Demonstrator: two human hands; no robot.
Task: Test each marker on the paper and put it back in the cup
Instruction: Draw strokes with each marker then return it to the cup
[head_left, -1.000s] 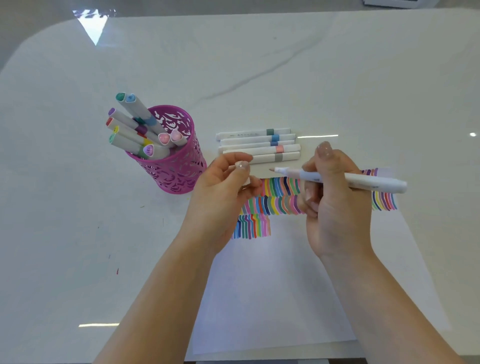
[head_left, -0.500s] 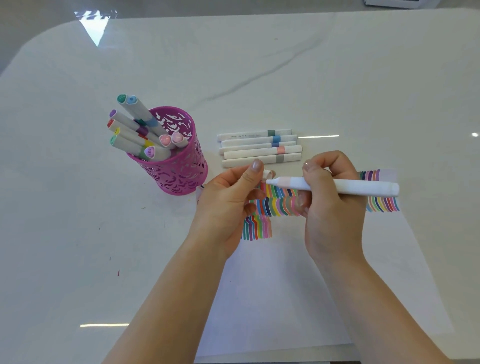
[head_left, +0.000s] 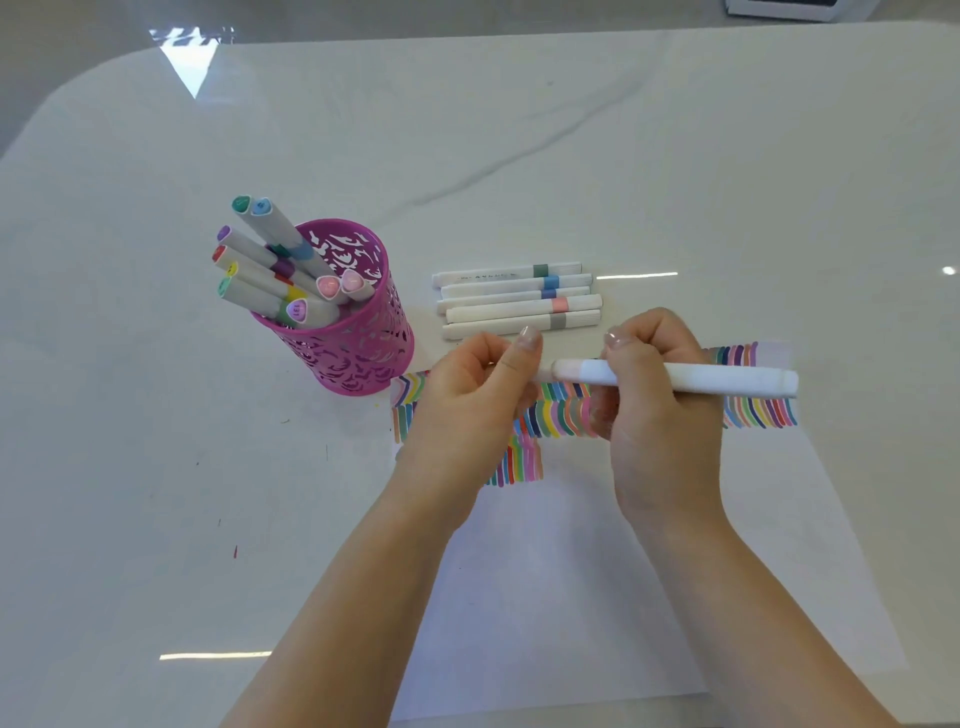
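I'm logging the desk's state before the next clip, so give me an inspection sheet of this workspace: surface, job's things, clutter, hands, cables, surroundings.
Surface: glossy white table, a few small ink flecks at its left.
Job's things: paper with rows of coloured strokes; pink cup holding leaning markers; five capped markers lying side by side beyond the strokes.
Clutter: nothing seen.
Hands: right hand grips a white marker level above the paper; left hand pinches its pale pink end.
Cables: nothing seen.
Surroundings: a dark-and-white object cut off at the far edge.
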